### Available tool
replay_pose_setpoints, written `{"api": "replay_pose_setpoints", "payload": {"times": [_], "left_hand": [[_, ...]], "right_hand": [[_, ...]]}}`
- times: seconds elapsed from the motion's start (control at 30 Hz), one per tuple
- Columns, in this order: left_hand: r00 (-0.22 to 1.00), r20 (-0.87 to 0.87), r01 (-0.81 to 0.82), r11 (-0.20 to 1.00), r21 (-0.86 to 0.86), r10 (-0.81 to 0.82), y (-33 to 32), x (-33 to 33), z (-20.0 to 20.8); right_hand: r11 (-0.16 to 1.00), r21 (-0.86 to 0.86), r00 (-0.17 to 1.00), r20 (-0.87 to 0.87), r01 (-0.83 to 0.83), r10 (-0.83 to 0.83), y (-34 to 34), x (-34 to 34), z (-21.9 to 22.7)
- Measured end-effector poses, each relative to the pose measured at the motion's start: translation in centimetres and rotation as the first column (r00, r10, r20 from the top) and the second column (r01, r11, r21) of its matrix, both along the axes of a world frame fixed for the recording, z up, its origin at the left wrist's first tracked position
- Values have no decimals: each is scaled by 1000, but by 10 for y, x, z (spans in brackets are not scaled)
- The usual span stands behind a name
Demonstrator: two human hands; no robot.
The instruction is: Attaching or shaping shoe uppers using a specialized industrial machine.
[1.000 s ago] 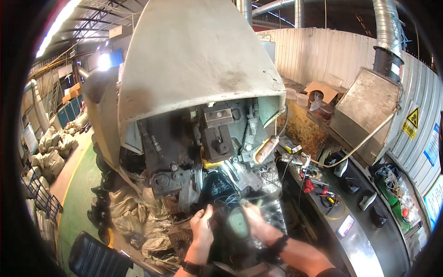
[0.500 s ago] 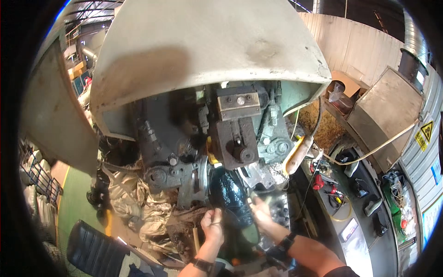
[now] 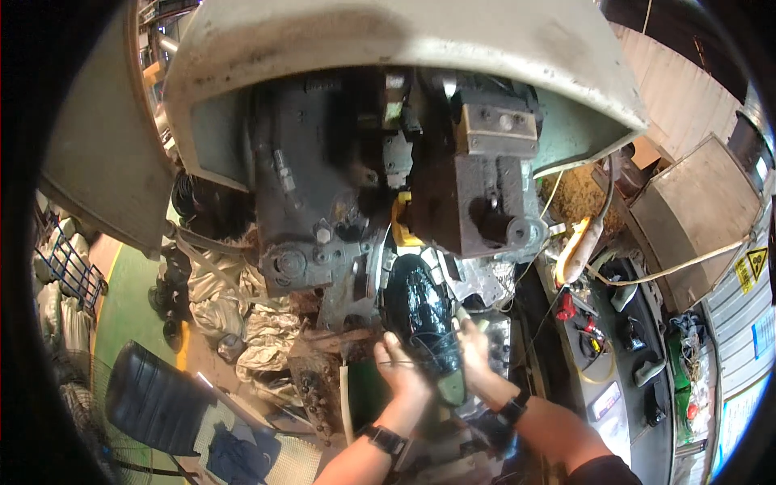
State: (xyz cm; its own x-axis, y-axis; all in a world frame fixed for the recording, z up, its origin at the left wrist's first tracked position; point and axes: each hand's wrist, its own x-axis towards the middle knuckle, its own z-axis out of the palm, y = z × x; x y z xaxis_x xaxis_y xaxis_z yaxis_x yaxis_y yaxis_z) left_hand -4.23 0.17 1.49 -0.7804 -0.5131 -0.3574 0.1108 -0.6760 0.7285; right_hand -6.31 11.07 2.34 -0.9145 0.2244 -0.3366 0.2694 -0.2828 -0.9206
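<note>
Looking down from the head camera, I see the big grey machine point(image 3: 388, 145) filling the upper half of the view, its pale curved hood over a dark, greasy block of castings, bolts and a rust-brown head. Everything else I place against that machine. To its right stands a tan metal cabinet point(image 3: 687, 218), and below the cabinet runs a long bench point(image 3: 622, 388) strewn with small tools. Down to the machine's left lies a heap of pale sacks point(image 3: 242, 315), and lower still a dark ribbed chair seat point(image 3: 153, 396).

Directly under the machine's head sits a glossy black oval piece point(image 3: 420, 311), standing roughly upright, with a dull green part at its lower end. I have both hands on it there. My left hand point(image 3: 400, 368) presses against its lower left side, fingers curled around the edge in a grip. My right hand point(image 3: 477, 347) cups the lower right side, fingers wrapped onto the piece; I cannot tell how tightly. A dark watch point(image 3: 384, 440) sits on my left wrist and a black band point(image 3: 512, 410) on my right.
</note>
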Motion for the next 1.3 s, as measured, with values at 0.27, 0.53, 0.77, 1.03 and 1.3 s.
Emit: {"api": "replay_pose_setpoints", "payload": {"times": [0.27,0.53,0.77,1.03,1.3], "left_hand": [[1000,-19,24,999,40,-24,1,4,4],[999,-39,28,998,-60,-30,-1,0,-15],[993,-111,31,998,-63,-38,0,-2,-29],[992,-110,80,990,115,-67,-8,7,-17],[985,-107,146,985,87,-137,-14,4,-22]], "right_hand": [[995,95,997,-79,6,1,12,5,-34],[996,-79,986,-158,33,-45,1,5,-17],[985,-170,979,-194,23,-56,-2,9,-9],[986,-140,993,-87,-93,82,2,22,-8],[992,18,964,-233,-125,126,6,18,-12]]}}
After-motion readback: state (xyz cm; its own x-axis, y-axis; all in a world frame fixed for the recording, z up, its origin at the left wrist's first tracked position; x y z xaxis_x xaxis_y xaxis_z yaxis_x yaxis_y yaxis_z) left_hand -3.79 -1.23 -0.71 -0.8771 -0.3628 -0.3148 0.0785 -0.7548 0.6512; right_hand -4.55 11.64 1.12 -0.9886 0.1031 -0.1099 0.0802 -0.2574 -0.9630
